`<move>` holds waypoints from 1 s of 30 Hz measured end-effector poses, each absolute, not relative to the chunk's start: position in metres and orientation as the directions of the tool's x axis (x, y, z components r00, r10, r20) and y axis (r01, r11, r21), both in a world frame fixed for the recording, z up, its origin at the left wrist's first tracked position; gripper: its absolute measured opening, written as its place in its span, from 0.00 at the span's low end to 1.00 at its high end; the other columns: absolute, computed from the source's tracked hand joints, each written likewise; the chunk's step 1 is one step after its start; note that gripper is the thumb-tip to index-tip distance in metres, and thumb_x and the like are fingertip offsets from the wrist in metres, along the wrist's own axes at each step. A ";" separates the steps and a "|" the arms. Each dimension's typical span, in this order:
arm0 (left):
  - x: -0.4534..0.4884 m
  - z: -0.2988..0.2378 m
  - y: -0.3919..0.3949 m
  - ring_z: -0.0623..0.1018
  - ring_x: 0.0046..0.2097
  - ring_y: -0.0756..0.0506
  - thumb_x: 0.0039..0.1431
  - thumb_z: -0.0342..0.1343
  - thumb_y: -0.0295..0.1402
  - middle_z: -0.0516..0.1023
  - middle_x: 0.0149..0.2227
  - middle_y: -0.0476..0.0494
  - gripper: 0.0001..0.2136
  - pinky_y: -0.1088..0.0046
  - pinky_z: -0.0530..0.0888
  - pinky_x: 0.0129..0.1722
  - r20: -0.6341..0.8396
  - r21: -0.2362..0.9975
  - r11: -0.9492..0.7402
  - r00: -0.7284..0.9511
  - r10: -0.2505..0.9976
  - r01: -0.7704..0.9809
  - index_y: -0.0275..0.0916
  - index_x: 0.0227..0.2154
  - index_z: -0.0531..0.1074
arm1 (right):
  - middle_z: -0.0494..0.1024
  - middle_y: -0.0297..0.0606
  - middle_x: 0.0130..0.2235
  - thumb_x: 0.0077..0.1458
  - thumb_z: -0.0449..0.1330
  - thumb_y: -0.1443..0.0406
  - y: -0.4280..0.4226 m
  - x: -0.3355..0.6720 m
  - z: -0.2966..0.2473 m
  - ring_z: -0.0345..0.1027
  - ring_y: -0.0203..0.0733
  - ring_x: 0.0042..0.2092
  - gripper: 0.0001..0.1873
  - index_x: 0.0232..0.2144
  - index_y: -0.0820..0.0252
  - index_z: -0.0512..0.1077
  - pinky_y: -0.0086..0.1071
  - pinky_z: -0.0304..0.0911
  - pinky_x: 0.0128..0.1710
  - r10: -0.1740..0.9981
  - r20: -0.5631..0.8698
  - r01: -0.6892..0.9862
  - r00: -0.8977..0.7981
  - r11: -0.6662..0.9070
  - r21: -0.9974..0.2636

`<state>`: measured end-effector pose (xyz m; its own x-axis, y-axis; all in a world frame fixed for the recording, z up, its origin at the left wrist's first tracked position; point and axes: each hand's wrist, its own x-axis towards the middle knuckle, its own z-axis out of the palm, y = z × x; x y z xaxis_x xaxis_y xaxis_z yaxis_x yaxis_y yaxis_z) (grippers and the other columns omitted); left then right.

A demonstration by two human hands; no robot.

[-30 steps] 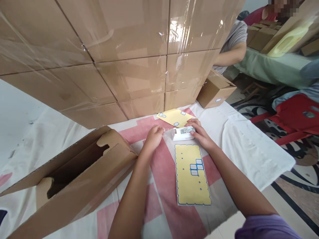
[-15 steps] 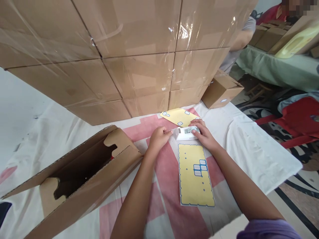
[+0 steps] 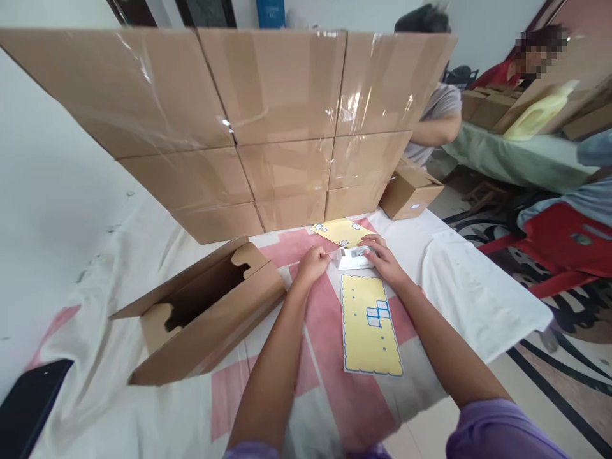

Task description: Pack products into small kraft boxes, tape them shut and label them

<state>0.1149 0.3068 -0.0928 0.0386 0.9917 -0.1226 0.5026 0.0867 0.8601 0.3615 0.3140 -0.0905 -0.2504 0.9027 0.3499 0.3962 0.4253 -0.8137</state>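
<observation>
A small white box [image 3: 352, 259] with a grey printed top lies on the cloth-covered table. My right hand [image 3: 381, 256] grips its right end, thumb and fingers over the top. At the other end, my left hand [image 3: 314, 264] is closed in a pinch beside the box's end flap; what sits between its fingertips is too small to make out. Just in front of the box lies a yellow sheet [image 3: 366, 347] with a blue scalloped border and white label-like rectangles. Behind it is another yellow sheet [image 3: 337, 231], partly covered by the box and my right hand.
Taped cardboard cartons [image 3: 287, 172] form a wall at the back. An open carton [image 3: 229, 319] stands on the left, with a phone [image 3: 36, 405] near the table's left edge. A smaller carton [image 3: 411, 194] sits back right. Two people, a red chair [image 3: 568, 245] and another table [image 3: 521, 156] are beyond.
My view has tilted up and drawn back, showing more of the carton wall's top and the phone. Both hands keep nearly the same hold at the white box.
</observation>
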 end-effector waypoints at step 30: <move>0.099 -0.061 0.233 0.78 0.38 0.48 0.64 0.59 0.41 0.78 0.37 0.47 0.12 0.65 0.77 0.41 0.042 0.999 -0.044 0.093 0.995 0.021 0.35 0.37 0.73 | 0.76 0.44 0.49 0.55 0.63 0.47 0.300 0.354 -0.076 0.66 0.57 0.56 0.23 0.47 0.52 0.78 0.55 0.58 0.59 0.873 0.486 0.477 -0.036 0.443 -0.759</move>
